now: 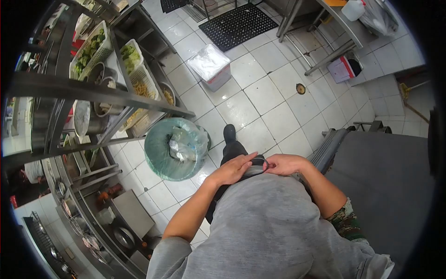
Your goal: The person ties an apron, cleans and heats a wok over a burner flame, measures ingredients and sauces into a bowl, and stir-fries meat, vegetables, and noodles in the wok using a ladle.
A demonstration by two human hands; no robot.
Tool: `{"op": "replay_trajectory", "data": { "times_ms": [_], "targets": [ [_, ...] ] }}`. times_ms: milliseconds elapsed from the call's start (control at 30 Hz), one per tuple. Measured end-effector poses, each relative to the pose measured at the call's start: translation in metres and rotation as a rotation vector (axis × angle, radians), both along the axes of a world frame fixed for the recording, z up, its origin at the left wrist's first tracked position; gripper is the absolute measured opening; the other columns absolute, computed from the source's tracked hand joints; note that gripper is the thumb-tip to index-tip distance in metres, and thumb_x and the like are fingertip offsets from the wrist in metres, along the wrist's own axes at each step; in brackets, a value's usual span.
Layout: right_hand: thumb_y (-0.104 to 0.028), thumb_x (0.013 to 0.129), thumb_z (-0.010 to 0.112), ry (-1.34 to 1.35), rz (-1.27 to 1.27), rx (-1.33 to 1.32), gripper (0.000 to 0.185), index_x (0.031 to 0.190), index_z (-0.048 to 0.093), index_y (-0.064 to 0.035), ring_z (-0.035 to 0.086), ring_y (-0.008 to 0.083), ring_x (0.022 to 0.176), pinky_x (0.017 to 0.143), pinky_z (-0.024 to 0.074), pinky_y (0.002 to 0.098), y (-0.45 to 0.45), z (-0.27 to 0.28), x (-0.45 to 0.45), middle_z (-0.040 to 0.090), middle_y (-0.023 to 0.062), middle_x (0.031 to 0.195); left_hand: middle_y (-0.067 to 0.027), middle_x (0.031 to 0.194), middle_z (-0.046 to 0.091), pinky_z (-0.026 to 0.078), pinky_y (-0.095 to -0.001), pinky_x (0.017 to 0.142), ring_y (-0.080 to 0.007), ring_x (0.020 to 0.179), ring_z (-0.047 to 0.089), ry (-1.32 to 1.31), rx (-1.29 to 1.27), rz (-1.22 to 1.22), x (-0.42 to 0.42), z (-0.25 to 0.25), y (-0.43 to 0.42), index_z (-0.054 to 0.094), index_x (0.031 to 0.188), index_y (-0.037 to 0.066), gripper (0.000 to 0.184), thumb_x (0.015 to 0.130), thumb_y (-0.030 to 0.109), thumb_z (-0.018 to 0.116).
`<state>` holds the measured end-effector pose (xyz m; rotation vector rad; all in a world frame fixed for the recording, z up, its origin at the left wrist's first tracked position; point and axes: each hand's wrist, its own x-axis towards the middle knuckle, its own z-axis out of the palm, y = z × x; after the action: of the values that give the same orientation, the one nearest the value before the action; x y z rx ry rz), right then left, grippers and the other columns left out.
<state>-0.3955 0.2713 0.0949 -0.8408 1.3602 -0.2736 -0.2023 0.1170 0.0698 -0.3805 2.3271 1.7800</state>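
Note:
A thin black cord (268, 163) forms a loop in front of my waist, over the grey shirt (265, 223). My right hand (285, 164) pinches it between thumb and fingertips. From the other side my left hand (231, 170) meets the loop, its fingers long and pressed together, with the cord passing at the thumb and fingertips. Part of the cord is hidden behind the left fingers. Dark trousers and a black boot (229, 133) show below the hands.
A bin with a green liner (155, 160) stands ahead to the left, beside a metal rack (139, 100) with vegetable baskets (103, 42). A plastic-covered box (217, 83) and a black mat (237, 27) lie on the tiles. A grey surface (381, 186) is at my right.

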Motion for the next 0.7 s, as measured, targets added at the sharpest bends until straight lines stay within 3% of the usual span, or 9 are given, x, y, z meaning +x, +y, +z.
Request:
{"op": "replay_trajectory", "data": {
  "times_ms": [67,167,333,433,500,567,633,700],
  "targets": [
    [-0.026,0.087,0.064,-0.040,-0.040,0.025,0.025,0.097,0.066,-0.0029,0.058,0.0136,0.074,0.068,0.0470,0.0293,-0.010,0.002,-0.011,0.065,0.0037,0.083,-0.0170,0.103,0.058,0.044,-0.0368,0.091,-0.0314,0.098,0.058,-0.118,-0.026,-0.140,-0.010,-0.008,-0.029,0.053,0.136,0.014,0.038,0.101,0.025,0.045],
    [-0.022,0.089,0.061,-0.065,-0.031,0.042,0.019,0.095,0.064,-0.0035,0.053,0.0098,0.071,0.063,0.0436,0.0272,-0.035,0.002,-0.029,0.061,-0.0002,0.080,-0.0125,0.096,0.056,0.044,-0.0339,0.089,-0.0281,0.095,0.056,-0.156,-0.029,-0.241,-0.025,-0.031,-0.070,0.068,0.118,0.012,0.031,0.100,0.028,0.049],
    [-0.021,0.091,0.059,-0.163,0.010,0.080,0.016,0.092,0.062,-0.0053,0.046,0.0068,0.066,0.057,0.0388,0.0261,-0.073,-0.011,-0.049,0.055,-0.0037,0.073,-0.0103,0.098,0.060,0.045,-0.0322,0.089,-0.0228,0.096,0.056,-0.164,0.079,-0.410,-0.064,-0.025,-0.116,0.069,0.116,0.012,0.028,0.096,0.025,0.055],
    [-0.023,0.089,0.059,-0.313,-0.181,0.033,0.020,0.089,0.063,-0.0038,0.048,0.0101,0.069,0.061,0.0410,0.0287,-0.091,0.007,-0.058,0.056,-0.0014,0.075,-0.0079,0.101,0.062,0.045,-0.0302,0.089,-0.0189,0.099,0.057,-0.249,0.278,-0.402,-0.090,-0.026,-0.133,0.069,0.114,0.010,0.026,0.094,0.020,0.057],
    [-0.027,0.090,0.062,-0.103,-0.131,-0.012,0.022,0.086,0.060,-0.0056,0.047,0.0091,0.068,0.060,0.0402,0.0278,-0.104,0.025,-0.064,0.054,-0.0027,0.073,-0.0061,0.103,0.061,0.045,-0.0286,0.089,-0.0166,0.100,0.057,-0.299,0.404,-0.393,-0.102,-0.027,-0.142,0.069,0.114,0.009,0.025,0.094,0.016,0.057],
    [-0.027,0.089,0.064,-0.076,-0.190,-0.042,0.022,0.086,0.059,-0.0066,0.047,0.0087,0.068,0.059,0.0397,0.0269,-0.108,0.024,-0.072,0.054,-0.0030,0.073,-0.0047,0.106,0.062,0.045,-0.0279,0.091,-0.0159,0.101,0.058,-0.453,0.453,-0.502,-0.118,-0.025,-0.153,0.069,0.114,0.007,0.025,0.092,0.010,0.057],
    [-0.028,0.089,0.065,-0.040,-0.230,-0.075,0.022,0.086,0.058,-0.0076,0.047,0.0082,0.068,0.059,0.0392,0.0260,-0.107,0.009,-0.085,0.053,-0.0033,0.073,-0.0044,0.106,0.062,0.045,-0.0275,0.090,-0.0157,0.100,0.058,-0.421,0.437,-0.557,-0.135,-0.033,-0.157,0.068,0.114,0.007,0.025,0.092,0.008,0.056],
    [-0.026,0.088,0.067,-0.264,-0.567,-0.138,0.021,0.085,0.056,-0.0091,0.046,0.0076,0.067,0.057,0.0375,0.0243,-0.109,-0.021,-0.098,0.051,-0.0036,0.073,-0.0037,0.104,0.062,0.045,-0.0277,0.088,-0.0151,0.099,0.057,-0.326,0.364,-0.603,-0.151,-0.041,-0.159,0.068,0.113,0.007,0.024,0.091,0.007,0.058]
  ]
}}
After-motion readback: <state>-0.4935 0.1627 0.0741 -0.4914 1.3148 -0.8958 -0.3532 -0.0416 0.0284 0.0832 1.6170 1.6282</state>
